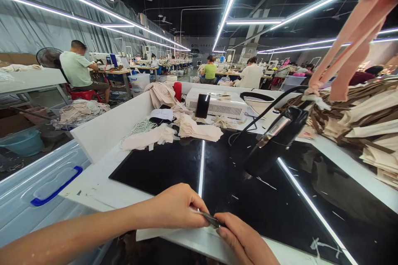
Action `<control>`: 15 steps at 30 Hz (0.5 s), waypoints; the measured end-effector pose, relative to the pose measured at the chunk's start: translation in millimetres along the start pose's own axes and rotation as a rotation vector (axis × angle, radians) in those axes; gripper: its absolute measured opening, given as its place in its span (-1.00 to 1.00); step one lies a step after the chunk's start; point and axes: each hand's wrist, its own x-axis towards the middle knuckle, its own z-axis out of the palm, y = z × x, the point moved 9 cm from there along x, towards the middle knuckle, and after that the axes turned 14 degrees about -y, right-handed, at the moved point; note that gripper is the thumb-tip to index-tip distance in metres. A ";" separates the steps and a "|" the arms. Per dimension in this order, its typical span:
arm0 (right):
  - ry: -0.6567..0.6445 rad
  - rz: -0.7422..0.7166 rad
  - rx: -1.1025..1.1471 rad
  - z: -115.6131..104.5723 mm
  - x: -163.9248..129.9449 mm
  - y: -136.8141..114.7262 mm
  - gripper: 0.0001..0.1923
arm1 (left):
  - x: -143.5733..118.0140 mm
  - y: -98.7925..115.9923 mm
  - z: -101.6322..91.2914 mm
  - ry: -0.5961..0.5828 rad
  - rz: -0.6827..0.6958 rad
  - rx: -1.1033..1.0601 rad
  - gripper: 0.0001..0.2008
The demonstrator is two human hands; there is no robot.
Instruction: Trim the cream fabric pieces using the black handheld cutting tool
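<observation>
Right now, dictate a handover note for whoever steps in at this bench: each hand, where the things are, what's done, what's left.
Left hand: pinch grip on one end of a thin dark tool at the near table edge.
Right hand: fingertips on the tool's other end.
Black mat: bare but for thread scraps.
Beige fabric pieces lie at the far edge; a bigger stack sits on the right. Black lamp over the mat.
Done: no finished piece visible.
Left: both piles look untouched.

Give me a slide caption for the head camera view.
Both hands, left hand and right hand, pinch a small metal tool over a glossy black worktable in a garment workshop.
</observation>
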 end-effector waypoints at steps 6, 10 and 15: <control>-0.014 -0.013 -0.010 1.6 0.8 -0.3 -0.39 | 1.5 0.3 1.4 0.006 0.016 0.024 -0.70; 0.007 -0.024 0.001 0.8 0.7 -0.4 -0.38 | 2.4 0.1 1.2 0.010 0.028 0.035 -0.72; 0.025 -0.025 -0.014 1.8 0.1 1.9 -0.40 | 2.0 -3.1 1.7 -0.003 0.023 0.021 -0.73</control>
